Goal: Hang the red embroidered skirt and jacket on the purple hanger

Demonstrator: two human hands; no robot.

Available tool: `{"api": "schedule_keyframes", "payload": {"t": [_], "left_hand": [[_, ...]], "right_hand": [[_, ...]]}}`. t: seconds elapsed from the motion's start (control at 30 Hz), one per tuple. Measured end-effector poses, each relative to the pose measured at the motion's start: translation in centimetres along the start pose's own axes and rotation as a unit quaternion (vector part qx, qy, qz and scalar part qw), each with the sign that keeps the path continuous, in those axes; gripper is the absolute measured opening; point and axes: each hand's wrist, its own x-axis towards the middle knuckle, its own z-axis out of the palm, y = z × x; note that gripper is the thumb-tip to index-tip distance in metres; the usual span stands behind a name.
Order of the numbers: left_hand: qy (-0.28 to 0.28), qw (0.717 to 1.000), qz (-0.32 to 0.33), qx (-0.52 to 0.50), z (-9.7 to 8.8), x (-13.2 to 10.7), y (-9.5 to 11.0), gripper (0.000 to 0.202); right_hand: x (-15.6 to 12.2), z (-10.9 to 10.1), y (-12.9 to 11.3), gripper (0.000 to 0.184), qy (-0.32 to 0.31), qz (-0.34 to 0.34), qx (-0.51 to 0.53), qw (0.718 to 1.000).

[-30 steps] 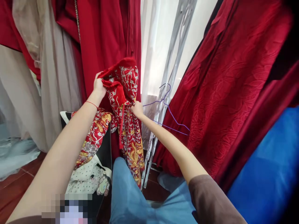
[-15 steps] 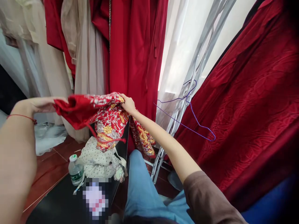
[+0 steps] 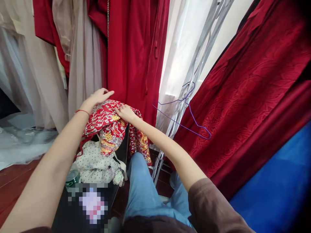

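A red garment [image 3: 104,113] with silver and gold embroidery lies draped over a black surface [image 3: 66,210]. One part hangs down beside my knee. My left hand [image 3: 99,97] is over its far upper edge, with fingers stretched out and apart. Closer to its middle, my right hand [image 3: 126,114] has its fingers curled onto the embroidered cloth, pinching a fold. Red cord or trim hangs from the garment's left side, partly hidden by my left forearm. Under the garment's near edge sits a white dotted cloth bag [image 3: 94,165] with a small cartoon charm [image 3: 119,177].
A purple hanger [image 3: 182,116] hangs on a metal rack [image 3: 194,71] at right. Red garments [image 3: 136,48] and pale tulle dresses [image 3: 82,64] hang behind; another red garment [image 3: 230,97] hangs at right. A bottle [image 3: 72,179] and a blurred-out item [image 3: 93,205] are on the black surface.
My left hand has let go of the garment's plain red end and moved right onto its far edge. That end now lies lower, embroidered side up. The view has shifted slightly.
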Motion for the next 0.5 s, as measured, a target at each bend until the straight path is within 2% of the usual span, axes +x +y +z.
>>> {"api": "schedule_keyframes", "payload": {"t": [0.1, 0.2, 0.37, 0.5], "left_hand": [[-0.028, 0.992, 0.067, 0.106, 4.7, -2.4, 2.3, 0.040], [-0.044, 0.985, 0.080, 0.148, 7.4, -5.2, 2.2, 0.044], [-0.047, 0.978, 0.106, 0.172, 7.6, -6.8, 0.7, 0.050], [-0.012, 0.977, 0.112, 0.182, 7.8, -6.9, 0.4, 0.050]], "right_hand": [[-0.8, 0.7, -0.6, 0.045, 0.007, 0.024, -0.008, 1.000], [-1.7, 1.3, -1.1, 0.042, 0.009, 0.031, -0.010, 0.999], [-2.6, 2.5, -2.4, 0.046, 0.035, 0.088, 0.022, 0.995], [-2.8, 3.3, -2.8, 0.047, 0.050, 0.104, 0.016, 0.993]]}}
